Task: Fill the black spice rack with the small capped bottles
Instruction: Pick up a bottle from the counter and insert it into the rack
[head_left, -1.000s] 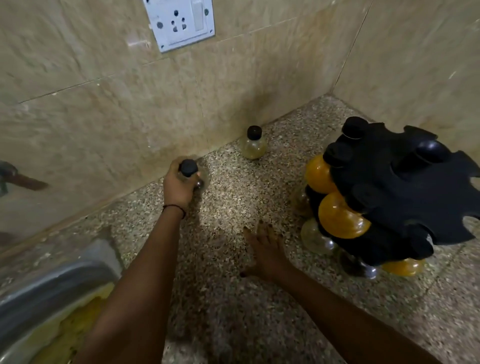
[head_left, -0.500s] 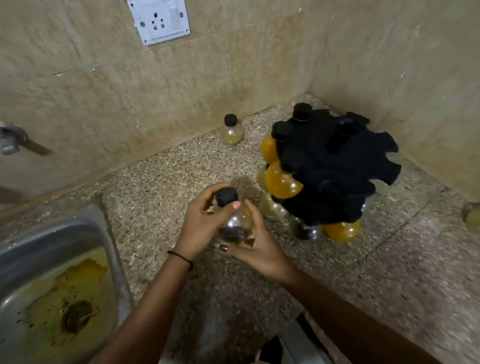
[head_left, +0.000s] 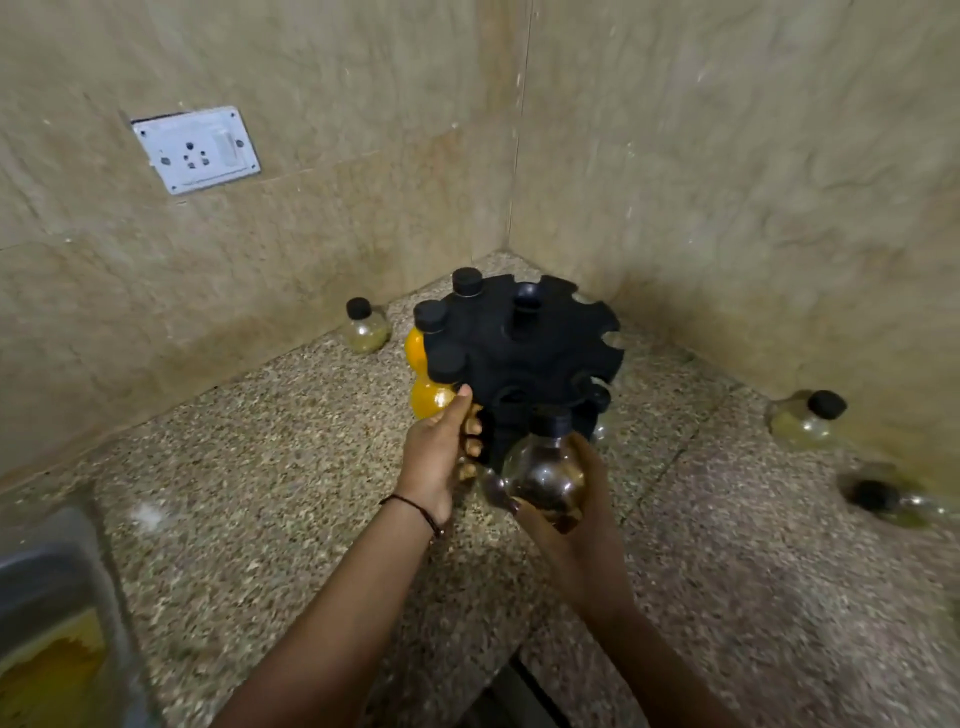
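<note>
The right hand (head_left: 576, 499) cups a clear bottle (head_left: 545, 475) by the rack (head_left: 524, 353); left hand (head_left: 441, 452) fingers curl on the rack's edge. No label is readable.

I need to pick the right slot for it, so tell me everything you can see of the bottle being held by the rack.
The held bottle is small, round-bellied and clear, like glass or plastic, with a black cap on a short neck. Dark brownish contents sit in its lower part. It is upright, slightly tilted, off the counter, cupped from below by the right hand. Its cap is level with the near edge of the black spice rack, which the left hand grips.
</note>
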